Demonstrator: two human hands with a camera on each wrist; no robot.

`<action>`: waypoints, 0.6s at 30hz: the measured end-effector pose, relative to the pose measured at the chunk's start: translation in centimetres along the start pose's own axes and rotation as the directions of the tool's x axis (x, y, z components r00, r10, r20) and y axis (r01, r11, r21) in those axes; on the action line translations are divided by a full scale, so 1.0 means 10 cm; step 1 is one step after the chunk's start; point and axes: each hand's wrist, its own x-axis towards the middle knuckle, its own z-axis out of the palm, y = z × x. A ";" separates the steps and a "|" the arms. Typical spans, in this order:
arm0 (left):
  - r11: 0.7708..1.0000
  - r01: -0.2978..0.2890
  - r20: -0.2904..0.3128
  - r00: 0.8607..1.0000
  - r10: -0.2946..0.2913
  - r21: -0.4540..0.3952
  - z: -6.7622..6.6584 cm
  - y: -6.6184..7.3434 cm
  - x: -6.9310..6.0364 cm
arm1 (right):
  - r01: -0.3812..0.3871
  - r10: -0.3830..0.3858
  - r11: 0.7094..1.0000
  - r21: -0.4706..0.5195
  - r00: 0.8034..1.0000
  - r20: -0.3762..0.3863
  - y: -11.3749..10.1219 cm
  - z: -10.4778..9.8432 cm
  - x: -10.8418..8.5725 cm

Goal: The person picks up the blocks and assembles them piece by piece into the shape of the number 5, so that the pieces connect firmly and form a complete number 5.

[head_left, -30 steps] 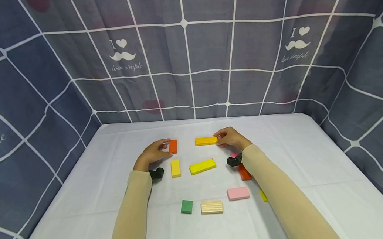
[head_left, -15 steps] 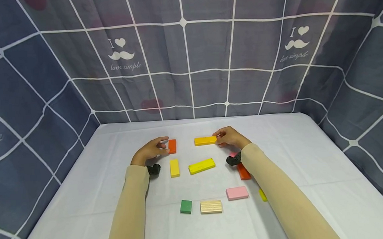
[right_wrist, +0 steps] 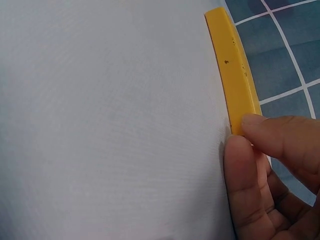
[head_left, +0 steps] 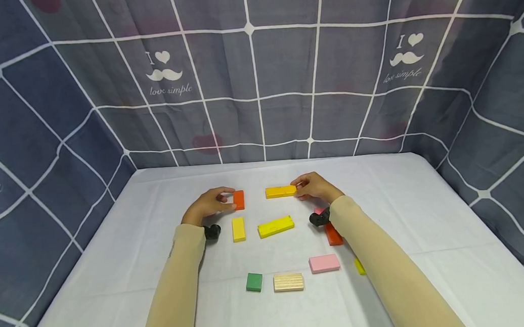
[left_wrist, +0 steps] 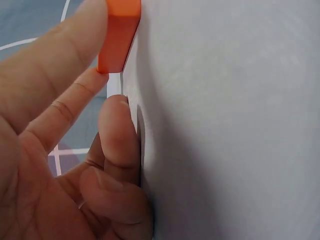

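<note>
We see the left hand (head_left: 207, 206) pinching a smooth orange block (head_left: 239, 199); the right hand (head_left: 315, 186) pinches one end of a long yellow block (head_left: 278, 192) (dark-specked). Both sit toward the far edge of creased white cloth (head_left: 98, 296). Nearer us: a ribbed tan block (head_left: 288, 282).

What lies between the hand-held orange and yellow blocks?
The head view shows only bare white cloth between the orange block and the yellow block.

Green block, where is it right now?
In the head view, the green block lies on the white cloth, low in the picture and slightly left of centre, just left of the ridged tan block.
</note>
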 end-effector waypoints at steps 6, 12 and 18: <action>1.000 0.005 -0.022 1.000 -0.004 0.010 0.03 0.05 0.00 | 0.008 -0.008 1.000 0.017 1.000 0.007 0.00 -0.01 -0.01; 1.000 0.000 -0.002 1.000 0.000 0.021 0.04 0.13 0.03 | 0.007 -0.007 1.000 0.016 1.000 0.005 0.00 0.00 -0.01; 0.999 0.004 0.042 0.999 -0.006 0.044 0.03 0.22 0.09 | 0.010 -0.010 1.000 0.014 1.000 0.010 0.01 0.00 0.00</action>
